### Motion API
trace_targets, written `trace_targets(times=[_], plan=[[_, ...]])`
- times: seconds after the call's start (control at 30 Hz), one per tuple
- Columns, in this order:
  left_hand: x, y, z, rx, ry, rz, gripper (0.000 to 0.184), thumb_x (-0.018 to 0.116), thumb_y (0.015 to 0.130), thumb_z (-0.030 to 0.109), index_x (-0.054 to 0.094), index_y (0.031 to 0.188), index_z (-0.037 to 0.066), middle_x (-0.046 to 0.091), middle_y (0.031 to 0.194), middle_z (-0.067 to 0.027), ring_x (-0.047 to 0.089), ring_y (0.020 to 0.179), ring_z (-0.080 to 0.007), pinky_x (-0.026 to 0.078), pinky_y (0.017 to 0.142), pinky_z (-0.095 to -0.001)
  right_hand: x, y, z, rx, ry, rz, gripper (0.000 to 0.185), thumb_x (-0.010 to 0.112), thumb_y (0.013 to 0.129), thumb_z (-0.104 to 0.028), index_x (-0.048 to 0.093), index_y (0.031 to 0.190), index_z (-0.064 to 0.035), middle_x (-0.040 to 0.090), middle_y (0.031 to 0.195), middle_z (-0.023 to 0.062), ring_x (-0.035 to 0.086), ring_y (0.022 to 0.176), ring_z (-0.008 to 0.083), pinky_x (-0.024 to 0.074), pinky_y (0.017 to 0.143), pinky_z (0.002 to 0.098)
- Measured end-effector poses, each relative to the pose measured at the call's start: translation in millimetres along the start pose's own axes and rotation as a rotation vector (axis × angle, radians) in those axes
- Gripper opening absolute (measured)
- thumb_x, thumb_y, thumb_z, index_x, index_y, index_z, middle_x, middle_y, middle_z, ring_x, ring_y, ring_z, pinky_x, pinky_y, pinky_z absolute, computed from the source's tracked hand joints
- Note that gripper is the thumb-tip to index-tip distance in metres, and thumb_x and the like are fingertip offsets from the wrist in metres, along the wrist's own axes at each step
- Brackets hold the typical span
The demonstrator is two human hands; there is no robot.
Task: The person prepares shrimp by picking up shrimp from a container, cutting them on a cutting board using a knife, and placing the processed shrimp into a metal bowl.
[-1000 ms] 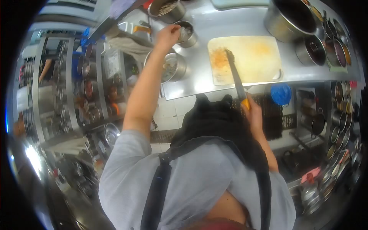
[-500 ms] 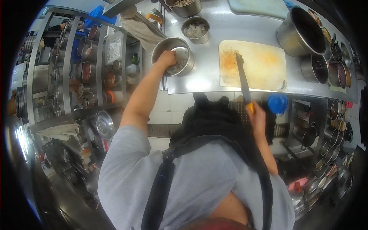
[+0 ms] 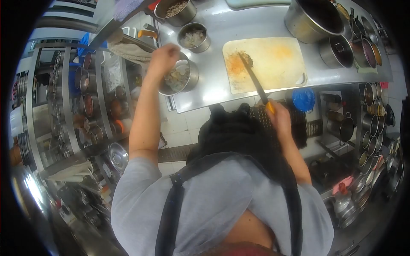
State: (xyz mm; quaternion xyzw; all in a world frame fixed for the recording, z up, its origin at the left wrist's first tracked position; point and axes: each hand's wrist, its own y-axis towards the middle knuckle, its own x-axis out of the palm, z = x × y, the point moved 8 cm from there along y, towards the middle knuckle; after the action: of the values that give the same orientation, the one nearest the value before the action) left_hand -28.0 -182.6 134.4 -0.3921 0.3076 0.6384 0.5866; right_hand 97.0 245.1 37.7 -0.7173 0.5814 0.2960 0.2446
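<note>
My left hand (image 3: 165,60) is over the left edge of a large steel pot (image 3: 193,76), its fingers curled; whether they hold anything is too blurred to tell. Pale, translucent pieces (image 3: 177,77) lie in that pot. Behind it a smaller steel pot (image 3: 203,44) holds similar pale pieces (image 3: 193,38). My right hand (image 3: 279,117) is closed around the yellow handle of a long knife (image 3: 255,82). The blade rests across the white cutting board (image 3: 269,79), its tip at some dark chopped bits (image 3: 246,59) beside an orange stain.
A pot of brown pieces (image 3: 176,8) stands at the back left of the steel counter (image 3: 213,94). Large deep pots (image 3: 314,21) stand at the right. Metal shelves (image 3: 74,106) are on the left; a blue round object (image 3: 303,100) is below the counter.
My left hand went from the small pot into the large pot, then rose to its left edge. The knife stays in my right hand, its tip on the board. The view has shifted.
</note>
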Motion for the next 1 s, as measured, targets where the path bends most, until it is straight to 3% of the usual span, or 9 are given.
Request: trace_targets(times=[0.03, 0.13, 0.3, 0.5, 0.53, 0.63, 0.73, 0.83, 1.0], plan=[[7.7, 2.3, 20.7, 0.058, -0.079, -0.007, 0.027, 0.071, 0.081, 0.014, 0.072, 0.107, 0.007, 0.075, 0.095, -0.0097, 0.071, 0.087, -0.0194, 0.054, 0.079, -0.0326, -3.5, 2.2, 4.8, 0.051, -0.008, 0.004, 0.041, 0.075, 0.081, -0.008, 0.066, 0.121, -0.0028, 0.068, 0.101, 0.0217, 0.066, 0.092, 0.0404, 0.0525, 0.079, 0.0417], [64.1, 18.9, 67.7, 0.214, -0.189, -0.047, 0.021, 0.071, 0.084, 0.014, 0.071, 0.104, 0.007, 0.074, 0.097, -0.0100, 0.071, 0.087, -0.0197, 0.055, 0.079, -0.0321, -14.6, 5.0, 3.5, 0.104, 0.022, 0.014, 0.041, 0.075, 0.082, -0.010, 0.066, 0.121, -0.0024, 0.069, 0.103, 0.0228, 0.066, 0.094, 0.0409, 0.0527, 0.080, 0.0406], [193.2, 19.1, 77.5, 0.412, -0.142, 0.043, 0.021, 0.066, 0.084, 0.011, 0.070, 0.104, 0.007, 0.073, 0.097, -0.0144, 0.068, 0.090, -0.0332, 0.054, 0.085, -0.0417, -9.7, -2.0, -0.7, 0.201, 0.160, -0.004, 0.041, 0.076, 0.085, -0.014, 0.065, 0.123, -0.0015, 0.069, 0.105, 0.0240, 0.068, 0.096, 0.0380, 0.0528, 0.082, 0.0382], [205.8, -0.9, 79.6, 0.403, -0.098, 0.066, 0.023, 0.062, 0.084, 0.011, 0.072, 0.104, 0.007, 0.070, 0.095, -0.0187, 0.065, 0.093, -0.0379, 0.051, 0.089, -0.0449, 31.3, -18.4, 27.4, 0.311, 0.435, -0.045, 0.048, 0.074, 0.087, -0.022, 0.062, 0.131, -0.0081, 0.071, 0.106, 0.0225, 0.069, 0.100, 0.0360, 0.0529, 0.084, 0.0407], [209.3, 1.6, 78.3, 0.405, -0.094, 0.061, 0.023, 0.062, 0.084, 0.011, 0.072, 0.104, 0.007, 0.070, 0.095, -0.0187, 0.065, 0.093, -0.0379, 0.051, 0.089, -0.0449, 37.1, -17.0, 28.4, 0.297, 0.439, -0.046, 0.053, 0.074, 0.087, -0.022, 0.059, 0.137, -0.0116, 0.072, 0.098, 0.0186, 0.072, 0.084, 0.0289, 0.0543, 0.076, 0.0382], [225.0, 4.4, 81.8, 0.396, 0.085, -0.097, 0.023, 0.060, 0.088, 0.016, 0.072, 0.103, 0.004, 0.070, 0.095, -0.0205, 0.065, 0.091, -0.0393, 0.052, 0.086, -0.0462, 47.5, -14.4, 26.1, 0.486, 0.446, -0.196, 0.057, 0.073, 0.088, -0.022, 0.056, 0.142, -0.0182, 0.071, 0.086, 0.0134, 0.066, 0.063, 0.0202, 0.0535, 0.064, 0.0345], [229.6, -5.1, 81.6, 0.304, 0.077, -0.139, 0.027, 0.058, 0.091, 0.021, 0.072, 0.103, 0.002, 0.070, 0.094, -0.0223, 0.065, 0.088, -0.0407, 0.052, 0.083, -0.0485, 58.6, -10.4, 22.1, 0.415, 0.498, -0.198, 0.059, 0.073, 0.089, -0.021, 0.054, 0.145, -0.0240, 0.067, 0.077, 0.0092, 0.056, 0.052, 0.0132, 0.0502, 0.055, 0.0313], [229.4, -12.6, 82.4, 0.324, 0.064, -0.083, 0.027, 0.058, 0.093, 0.021, 0.071, 0.106, 0.002, 0.068, 0.090, -0.0232, 0.065, 0.086, -0.0420, 0.052, 0.080, -0.0501, 66.2, -9.7, 18.8, 0.435, 0.554, -0.222, 0.061, 0.074, 0.088, -0.017, 0.054, 0.145, -0.0174, 0.068, 0.079, 0.0074, 0.058, 0.055, 0.0118, 0.0508, 0.057, 0.0295], [232.3, -15.4, 80.5, 0.348, 0.098, -0.057, 0.028, 0.059, 0.092, 0.019, 0.070, 0.111, 0.001, 0.068, 0.089, -0.0231, 0.065, 0.086, -0.0422, 0.052, 0.080, -0.0502, 74.1, -12.8, 24.4, 0.453, 0.614, -0.215, 0.060, 0.072, 0.089, -0.021, 0.052, 0.146, -0.0232, 0.065, 0.073, 0.0062, 0.054, 0.052, 0.0118, 0.0493, 0.054, 0.0291]])
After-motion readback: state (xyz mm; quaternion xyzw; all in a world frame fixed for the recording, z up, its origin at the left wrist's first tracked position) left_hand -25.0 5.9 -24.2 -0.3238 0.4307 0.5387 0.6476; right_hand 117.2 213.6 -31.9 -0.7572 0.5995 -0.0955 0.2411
